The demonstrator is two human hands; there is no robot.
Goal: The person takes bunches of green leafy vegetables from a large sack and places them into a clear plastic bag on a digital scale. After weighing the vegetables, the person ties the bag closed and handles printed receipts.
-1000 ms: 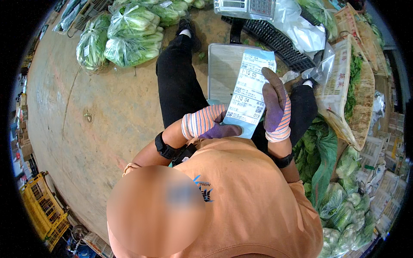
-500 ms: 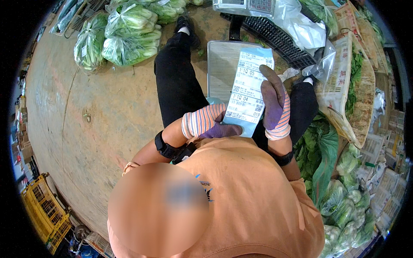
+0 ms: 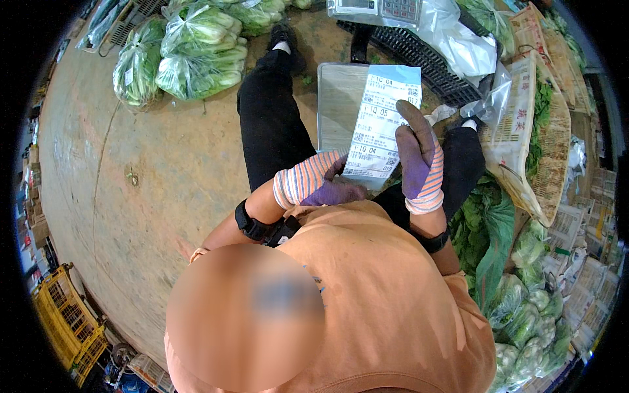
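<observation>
A strip of white and pale blue printed labels (image 3: 383, 124) hangs in front of me above the scale's flat platform (image 3: 337, 98). My left hand (image 3: 321, 183), in a striped glove with a purple palm, is closed on the strip's lower left end. On the other side, my right hand (image 3: 422, 160) wears a matching glove. Its fingers stretch away from me along the strip's right edge, the tips overlapping the paper; I see no firm grip there. Part of the platform is hidden behind the labels.
Bagged leafy greens (image 3: 200, 56) lie at the far left. The scale's keypad unit (image 3: 377, 10) stands ahead, beside a black crate (image 3: 429, 65) with clear plastic. At right are a pale basket (image 3: 514, 131) of greens and a green sack (image 3: 495, 242). A yellow crate (image 3: 69, 321) is at lower left.
The label strip has shifted a little away from me, showing less blue at its near end. My left hand has moved slightly left, while my right hand has hardly moved.
</observation>
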